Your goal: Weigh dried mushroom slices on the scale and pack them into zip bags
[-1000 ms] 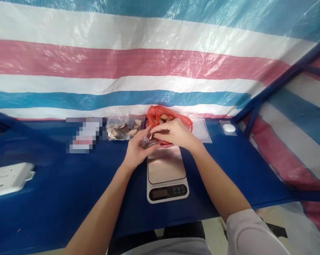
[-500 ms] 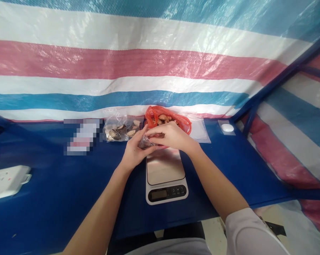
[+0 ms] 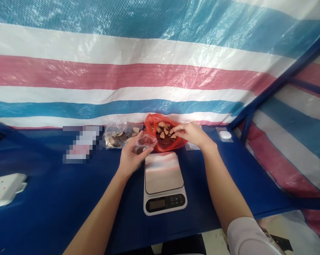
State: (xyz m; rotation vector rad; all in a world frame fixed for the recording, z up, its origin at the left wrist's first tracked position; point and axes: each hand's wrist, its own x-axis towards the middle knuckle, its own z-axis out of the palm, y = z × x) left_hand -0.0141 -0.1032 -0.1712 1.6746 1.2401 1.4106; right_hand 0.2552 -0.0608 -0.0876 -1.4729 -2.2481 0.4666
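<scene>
My left hand (image 3: 130,156) grips a small clear plastic bag (image 3: 145,141), held open just left of the scale's far edge, with a few dark pieces inside. My right hand (image 3: 190,134) reaches into a red plastic bag (image 3: 153,124) full of brown and tan dried pieces (image 3: 164,129), its fingers pinched among them. A steel-topped digital kitchen scale (image 3: 164,182) sits in front of me on the blue table (image 3: 56,198), its platform bare.
A filled clear bag of dried pieces (image 3: 116,136) lies left of the red bag. A white power strip (image 3: 4,187) sits at the far left. A small white round object (image 3: 225,134) lies at the back right. Striped tarpaulin walls surround the table.
My right hand left the small clear bag and moved back and right into the red bag. My left hand still holds the small bag, now shifted slightly left.
</scene>
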